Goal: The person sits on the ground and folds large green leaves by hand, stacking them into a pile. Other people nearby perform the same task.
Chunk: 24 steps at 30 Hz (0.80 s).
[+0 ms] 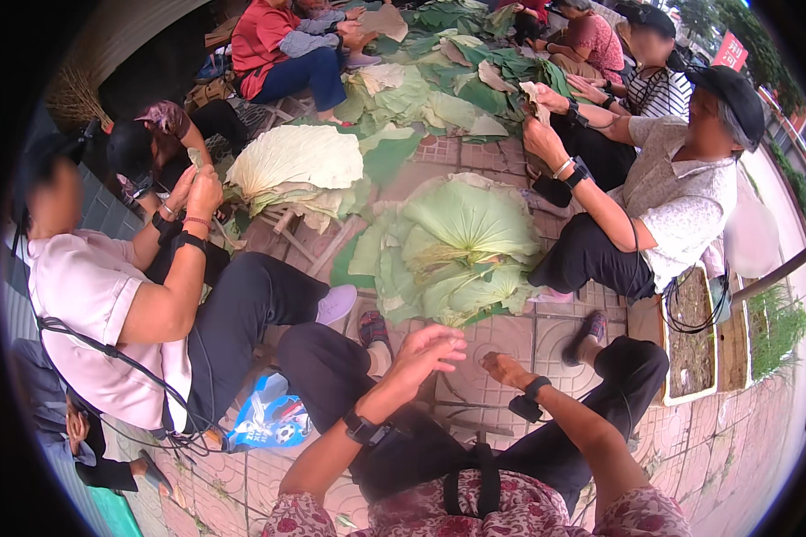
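Note:
My left hand point(424, 355) hovers just short of a pile of large green leaves, its fingers stretched out and apart with nothing in them. To its right, my right hand point(508, 370) is closed, fingers curled and pressed together; whatever it may hold is too small or hidden to make out. The broad, round, veined leaves point(467, 219) lie stacked on the paving in front of me, nearest to my left fingertips. Both hands are above the ground between my spread knees, apart from each other.
People sit around the leaves: one at left point(107, 286) and one at right point(654, 179) handle leaf pieces. A pale leaf stack point(300, 166) rests on a low stool point(300, 237). More leaves point(421, 98) spread farther back. A blue bag point(271, 413) lies left; planter boxes point(690, 340) stand right.

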### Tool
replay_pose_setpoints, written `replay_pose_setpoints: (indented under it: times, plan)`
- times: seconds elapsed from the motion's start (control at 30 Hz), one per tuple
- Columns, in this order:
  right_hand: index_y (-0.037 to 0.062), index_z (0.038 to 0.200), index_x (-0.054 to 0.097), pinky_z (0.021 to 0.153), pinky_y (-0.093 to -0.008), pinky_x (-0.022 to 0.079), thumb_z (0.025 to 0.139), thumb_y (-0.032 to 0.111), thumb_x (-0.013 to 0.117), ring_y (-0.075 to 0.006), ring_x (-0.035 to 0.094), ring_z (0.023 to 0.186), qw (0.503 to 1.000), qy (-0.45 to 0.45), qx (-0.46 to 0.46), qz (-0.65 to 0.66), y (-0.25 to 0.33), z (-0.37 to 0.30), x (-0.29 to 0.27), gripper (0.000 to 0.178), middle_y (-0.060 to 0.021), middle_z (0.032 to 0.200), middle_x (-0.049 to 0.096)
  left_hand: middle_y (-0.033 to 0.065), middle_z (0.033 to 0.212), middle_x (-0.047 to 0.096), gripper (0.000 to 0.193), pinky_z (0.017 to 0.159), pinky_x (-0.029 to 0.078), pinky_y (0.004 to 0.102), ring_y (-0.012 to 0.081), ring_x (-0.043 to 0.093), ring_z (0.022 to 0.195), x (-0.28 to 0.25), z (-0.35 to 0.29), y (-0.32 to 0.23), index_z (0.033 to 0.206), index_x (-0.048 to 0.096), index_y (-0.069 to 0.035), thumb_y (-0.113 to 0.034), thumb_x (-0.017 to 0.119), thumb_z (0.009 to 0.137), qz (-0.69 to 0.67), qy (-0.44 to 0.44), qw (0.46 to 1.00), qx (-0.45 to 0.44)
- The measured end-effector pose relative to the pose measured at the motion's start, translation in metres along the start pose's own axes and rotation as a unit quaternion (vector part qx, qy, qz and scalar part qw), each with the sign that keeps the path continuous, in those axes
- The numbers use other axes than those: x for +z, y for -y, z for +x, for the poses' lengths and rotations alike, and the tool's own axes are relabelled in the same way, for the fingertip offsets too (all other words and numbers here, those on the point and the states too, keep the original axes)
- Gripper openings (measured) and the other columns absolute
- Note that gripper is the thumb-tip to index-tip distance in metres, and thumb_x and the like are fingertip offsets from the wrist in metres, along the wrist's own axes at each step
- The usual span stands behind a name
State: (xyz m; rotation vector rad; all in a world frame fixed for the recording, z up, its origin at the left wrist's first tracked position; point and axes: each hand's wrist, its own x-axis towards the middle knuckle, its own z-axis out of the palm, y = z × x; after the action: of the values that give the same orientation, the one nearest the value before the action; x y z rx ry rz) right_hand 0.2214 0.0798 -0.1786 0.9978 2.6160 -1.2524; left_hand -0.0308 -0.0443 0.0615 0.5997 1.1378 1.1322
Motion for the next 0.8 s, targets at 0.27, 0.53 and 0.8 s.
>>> replay_pose_setpoints:
  times: [0.27,0.53,0.8]
  plan:
    - [0.0027,0.097,0.068,0.077,-0.0470,0.050,0.095,0.029,0.055,-0.0442,0.063,0.092,0.985,-0.094,0.088,0.113,0.015,0.006,0.026,0.030,-0.0245,0.095,0.067,0.0193,0.119,0.066,0.031,0.086,0.056,0.0337,0.0255,0.068,0.105,-0.018,-0.011,-0.142,0.124,0.058,0.002,-0.017,0.055,0.100,0.000,0.007,0.994,0.106]
    - [0.0012,0.085,0.066,0.064,-0.0420,0.044,0.087,0.016,0.060,-0.0313,0.058,0.068,0.950,-0.096,-0.180,0.239,0.027,-0.019,0.081,0.016,-0.0197,0.074,0.061,0.0252,0.117,0.065,0.032,0.082,0.059,0.0407,0.0332,0.067,0.106,-0.001,0.047,-0.081,0.124,0.053,0.004,-0.012,0.054,0.097,-0.076,0.022,0.996,0.041]
    - [0.0015,0.083,0.065,0.056,-0.0417,0.040,0.090,0.023,0.062,-0.0238,0.052,0.058,0.926,-0.052,-0.205,0.312,0.069,-0.072,0.045,0.022,-0.0147,0.063,0.055,0.0282,0.117,0.064,0.031,0.085,0.057,0.0455,0.0387,0.066,0.107,0.050,0.049,-0.019,0.120,0.055,0.006,-0.012,0.055,0.095,-0.076,0.101,0.985,-0.117]
